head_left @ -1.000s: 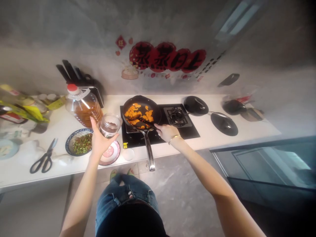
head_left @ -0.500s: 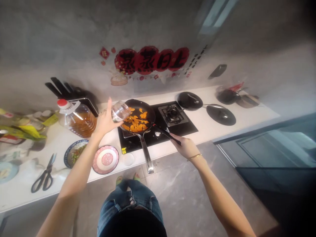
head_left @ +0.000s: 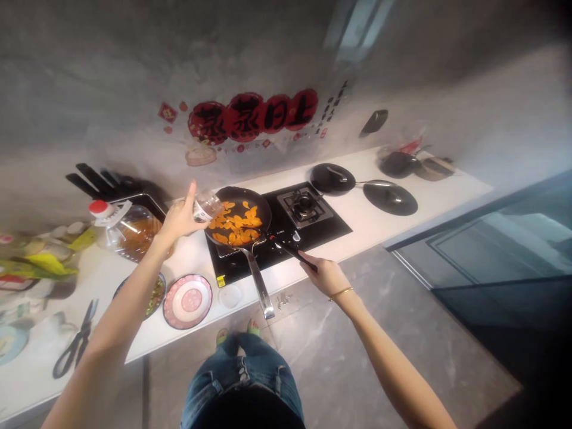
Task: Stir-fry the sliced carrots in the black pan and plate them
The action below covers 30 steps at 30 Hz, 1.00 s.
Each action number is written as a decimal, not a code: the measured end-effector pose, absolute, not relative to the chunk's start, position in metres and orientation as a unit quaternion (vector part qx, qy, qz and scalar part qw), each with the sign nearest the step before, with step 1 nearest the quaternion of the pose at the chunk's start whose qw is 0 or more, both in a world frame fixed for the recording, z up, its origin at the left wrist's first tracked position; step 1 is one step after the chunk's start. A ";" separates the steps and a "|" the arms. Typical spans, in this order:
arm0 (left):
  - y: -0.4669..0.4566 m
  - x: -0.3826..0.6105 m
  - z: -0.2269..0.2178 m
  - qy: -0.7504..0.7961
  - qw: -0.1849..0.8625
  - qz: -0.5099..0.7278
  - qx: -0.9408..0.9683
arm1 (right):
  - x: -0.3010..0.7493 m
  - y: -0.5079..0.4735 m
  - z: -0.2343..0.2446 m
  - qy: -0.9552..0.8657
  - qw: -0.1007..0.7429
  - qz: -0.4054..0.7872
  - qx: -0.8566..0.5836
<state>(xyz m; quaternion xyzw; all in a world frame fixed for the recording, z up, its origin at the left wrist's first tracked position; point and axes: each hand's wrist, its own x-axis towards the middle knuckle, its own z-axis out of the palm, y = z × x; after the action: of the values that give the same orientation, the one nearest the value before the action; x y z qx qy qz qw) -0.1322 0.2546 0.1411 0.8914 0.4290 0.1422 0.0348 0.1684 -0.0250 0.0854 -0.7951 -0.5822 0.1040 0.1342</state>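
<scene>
My left hand (head_left: 181, 217), grip wrapped round a tilted glass jar (head_left: 206, 207), is at the left rim of the frying pan (head_left: 245, 191). My right hand (head_left: 325, 275), right of the pan, has its grip clasping a dark utensil (head_left: 286, 249) that reaches the rim.

left hand (head_left: 181, 218) raised, clenched, right hand (head_left: 326, 276) clenched

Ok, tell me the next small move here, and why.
Probably tip the jar a little further: the left hand holds it tilted, mouth over the left rim of the pan above the carrot slices, and nothing can be seen falling out. The right hand holds the dark utensil with its tip at the right rim.
</scene>
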 end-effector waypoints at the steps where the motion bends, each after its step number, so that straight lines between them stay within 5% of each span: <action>1: 0.255 -0.132 0.141 0.434 0.032 0.149 0.888 | 0.168 -0.025 0.085 -0.584 0.137 0.104 -0.793; 30: 0.264 -0.119 0.135 0.434 0.007 0.079 0.897 | 0.162 -0.026 0.090 -0.565 0.127 0.134 -0.804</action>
<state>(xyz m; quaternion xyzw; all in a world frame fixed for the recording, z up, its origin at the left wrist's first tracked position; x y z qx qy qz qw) -0.1191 0.2643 0.1354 0.8972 0.4344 0.0790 0.0068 0.1622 -0.0263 0.0902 -0.8038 -0.5655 0.1342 0.1269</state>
